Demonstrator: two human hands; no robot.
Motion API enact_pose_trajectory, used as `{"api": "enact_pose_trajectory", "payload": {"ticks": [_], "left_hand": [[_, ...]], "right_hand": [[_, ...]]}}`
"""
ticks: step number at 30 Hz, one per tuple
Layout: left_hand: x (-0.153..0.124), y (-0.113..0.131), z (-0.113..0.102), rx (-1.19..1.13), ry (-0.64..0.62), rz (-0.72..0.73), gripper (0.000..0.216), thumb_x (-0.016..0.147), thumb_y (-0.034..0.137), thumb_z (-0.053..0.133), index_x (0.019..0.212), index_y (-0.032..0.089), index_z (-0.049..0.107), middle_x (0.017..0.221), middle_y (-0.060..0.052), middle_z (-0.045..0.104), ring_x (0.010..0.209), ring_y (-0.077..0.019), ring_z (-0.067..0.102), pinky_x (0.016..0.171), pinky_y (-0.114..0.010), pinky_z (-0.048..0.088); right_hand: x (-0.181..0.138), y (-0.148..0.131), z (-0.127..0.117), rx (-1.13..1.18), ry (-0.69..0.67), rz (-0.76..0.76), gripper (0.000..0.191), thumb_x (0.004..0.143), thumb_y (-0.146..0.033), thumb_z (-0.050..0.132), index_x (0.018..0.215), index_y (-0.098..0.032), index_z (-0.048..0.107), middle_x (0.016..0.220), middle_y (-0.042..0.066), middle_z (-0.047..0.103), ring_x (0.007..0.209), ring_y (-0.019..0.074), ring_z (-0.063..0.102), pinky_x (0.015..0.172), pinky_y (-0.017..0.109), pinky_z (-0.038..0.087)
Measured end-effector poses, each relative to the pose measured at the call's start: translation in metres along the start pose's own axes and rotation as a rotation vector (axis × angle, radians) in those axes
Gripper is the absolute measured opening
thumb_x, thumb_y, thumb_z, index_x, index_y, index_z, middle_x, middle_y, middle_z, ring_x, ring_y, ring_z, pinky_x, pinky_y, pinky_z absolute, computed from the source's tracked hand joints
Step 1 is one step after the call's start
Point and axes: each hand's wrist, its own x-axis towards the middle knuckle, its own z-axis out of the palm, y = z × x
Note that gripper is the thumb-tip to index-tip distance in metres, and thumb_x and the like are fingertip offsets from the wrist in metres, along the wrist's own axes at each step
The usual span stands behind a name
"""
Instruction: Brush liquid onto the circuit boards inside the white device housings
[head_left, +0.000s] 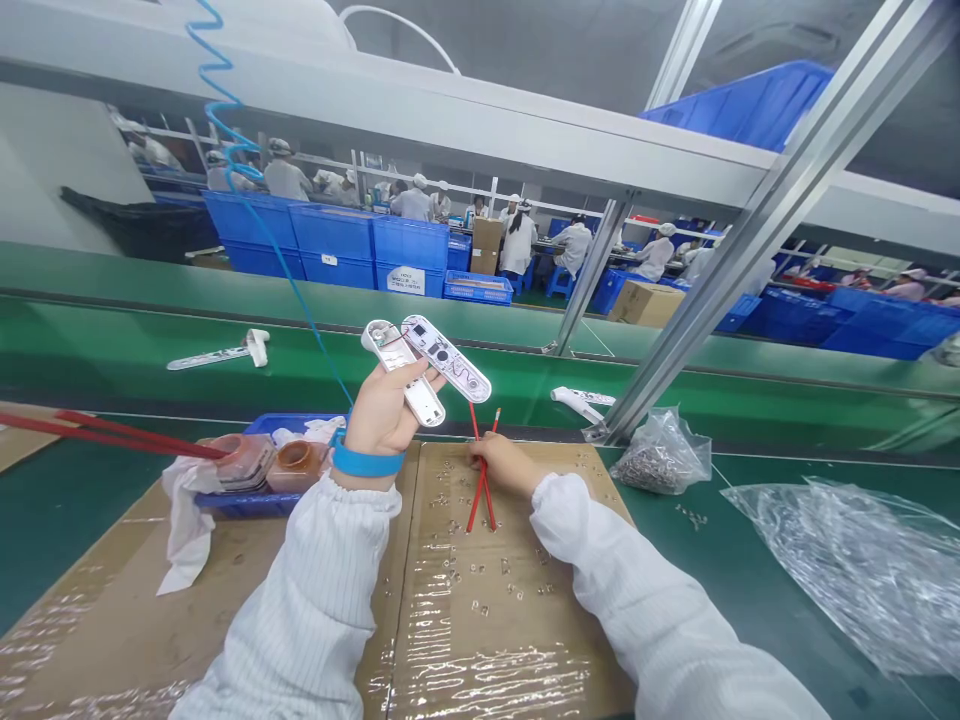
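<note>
The green surface [701,550] spreads before me, a slanting metal post [712,270] blocking some of my view beyond. On it lie a cardboard sheet [525,615], clear plastic [855,560] at right, and a blue tray [247,503] at left. My left hand [382,410] grasps both halves of an opened white casing [454,365]; my right hand [510,465] pinches two crossed red sticks [490,515] over the cardboard.

The plastic shells [457,368] I hold look smooth, my sticks [481,480] glossy; my sleeves [322,570] are ribbed matt cloth, the cardboard [525,625] shiny under tape [517,678], the large bag [862,570] crinkled plastic.
</note>
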Motion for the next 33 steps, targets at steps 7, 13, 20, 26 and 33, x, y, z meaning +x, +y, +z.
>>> {"api": "enact_pose_trajectory", "payload": {"ticks": [7,13,20,26,33], "left_hand": [[-0.001,-0.002,0.003,0.024,0.105,0.054,0.035,0.078,0.0,0.056,0.107,0.02,0.06,0.11,-0.006,0.067,0.111,-0.0249,0.06,0.097,-0.045,0.049],[-0.002,-0.01,0.004,0.007,0.095,0.083,0.037,0.077,0.0,0.056,0.106,0.022,0.061,0.114,-0.004,0.066,0.117,-0.0245,0.056,0.097,-0.044,0.05],[-0.013,-0.039,0.014,0.003,0.109,0.288,0.049,0.079,0.004,0.057,0.118,0.034,0.051,0.135,0.002,0.052,0.125,-0.0197,0.048,0.096,-0.035,0.05],[-0.024,-0.06,0.017,0.071,0.19,0.508,0.05,0.08,0.014,0.062,0.124,0.032,0.043,0.14,-0.003,0.047,0.122,-0.0192,0.051,0.098,-0.032,0.046],[-0.024,-0.076,0.011,0.183,0.296,0.645,0.05,0.079,0.026,0.065,0.125,0.022,0.044,0.13,-0.011,0.054,0.116,-0.0235,0.055,0.098,-0.037,0.045]], "right_hand": [[-0.019,-0.007,-0.035,0.033,0.233,0.066,0.027,0.068,0.005,0.036,0.077,-0.017,0.049,0.075,0.002,0.051,0.07,0.0143,0.044,0.066,0.025,0.036],[-0.044,-0.027,-0.077,0.102,0.505,0.039,0.025,0.072,-0.001,0.032,0.085,-0.019,0.042,0.082,0.003,0.049,0.073,0.015,0.046,0.067,0.027,0.04],[-0.044,-0.063,-0.1,0.226,0.616,-0.022,0.011,0.081,-0.009,0.043,0.085,-0.02,0.047,0.082,0.001,0.057,0.074,0.0131,0.054,0.066,0.025,0.045],[-0.032,-0.094,-0.109,0.33,0.566,0.056,0.006,0.082,-0.016,0.055,0.078,-0.019,0.052,0.074,-0.001,0.06,0.065,0.011,0.053,0.059,0.022,0.042],[-0.024,-0.104,-0.106,0.366,0.512,0.065,0.006,0.081,-0.014,0.05,0.076,-0.018,0.051,0.076,0.0,0.06,0.068,0.0116,0.054,0.062,0.022,0.041]]}}
